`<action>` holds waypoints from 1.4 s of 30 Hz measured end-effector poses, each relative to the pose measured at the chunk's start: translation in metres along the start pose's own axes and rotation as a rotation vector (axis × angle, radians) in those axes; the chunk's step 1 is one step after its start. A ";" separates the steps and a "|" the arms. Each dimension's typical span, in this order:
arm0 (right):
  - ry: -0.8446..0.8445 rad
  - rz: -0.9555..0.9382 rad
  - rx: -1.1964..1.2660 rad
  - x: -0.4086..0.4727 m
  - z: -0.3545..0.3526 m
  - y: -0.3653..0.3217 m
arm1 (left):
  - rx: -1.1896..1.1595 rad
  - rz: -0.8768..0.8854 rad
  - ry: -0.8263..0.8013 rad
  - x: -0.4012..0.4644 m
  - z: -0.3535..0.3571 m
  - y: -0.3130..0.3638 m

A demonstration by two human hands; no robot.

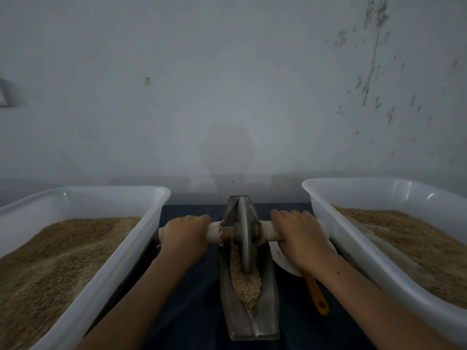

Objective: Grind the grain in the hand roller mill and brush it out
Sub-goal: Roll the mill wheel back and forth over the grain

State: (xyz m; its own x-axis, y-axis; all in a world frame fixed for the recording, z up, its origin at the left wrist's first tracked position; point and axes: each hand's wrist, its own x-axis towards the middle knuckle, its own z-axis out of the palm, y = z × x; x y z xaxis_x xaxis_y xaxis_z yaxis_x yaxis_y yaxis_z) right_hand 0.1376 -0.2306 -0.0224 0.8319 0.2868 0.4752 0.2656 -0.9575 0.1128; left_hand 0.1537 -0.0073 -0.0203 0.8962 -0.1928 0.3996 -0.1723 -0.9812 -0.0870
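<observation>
Bench (192, 311) covered in dark blue cloth, set against a pale wall (227, 84) with scuffed, flaking marks at upper right. Hand roller mill (249, 269) sits centred between two white tubs (141, 238) (326, 213) of grain; its trough holds grain (246, 281) under the upright wheel (244, 236). Left hand (185, 232) and right hand (299, 236) each grip one axle handle; an orange-handled tool (316, 294) lies just right of the mill.

Left hand (185, 229) and right hand (300, 232) grip the axle handles (214, 232); wheel (244, 238) sits in the grain-filled trough (249, 322), tubs either side.
</observation>
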 end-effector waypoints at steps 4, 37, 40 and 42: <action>-0.056 -0.021 0.023 0.001 -0.002 0.004 | 0.016 0.026 -0.049 0.001 -0.003 -0.002; -0.199 -0.022 0.023 0.004 -0.019 -0.002 | -0.091 0.086 -0.442 0.006 -0.008 -0.017; -0.097 -0.011 -0.003 0.004 -0.009 -0.001 | -0.083 0.074 -0.333 0.003 -0.003 -0.016; 0.007 -0.011 -0.031 0.003 -0.003 -0.004 | -0.089 0.049 -0.210 0.001 0.001 -0.013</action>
State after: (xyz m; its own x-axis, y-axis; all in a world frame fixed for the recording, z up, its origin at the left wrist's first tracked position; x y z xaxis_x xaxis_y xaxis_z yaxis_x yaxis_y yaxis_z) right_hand 0.1374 -0.2260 -0.0192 0.8257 0.2969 0.4797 0.2590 -0.9549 0.1452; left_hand 0.1572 0.0054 -0.0193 0.9496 -0.2434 0.1976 -0.2448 -0.9694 -0.0175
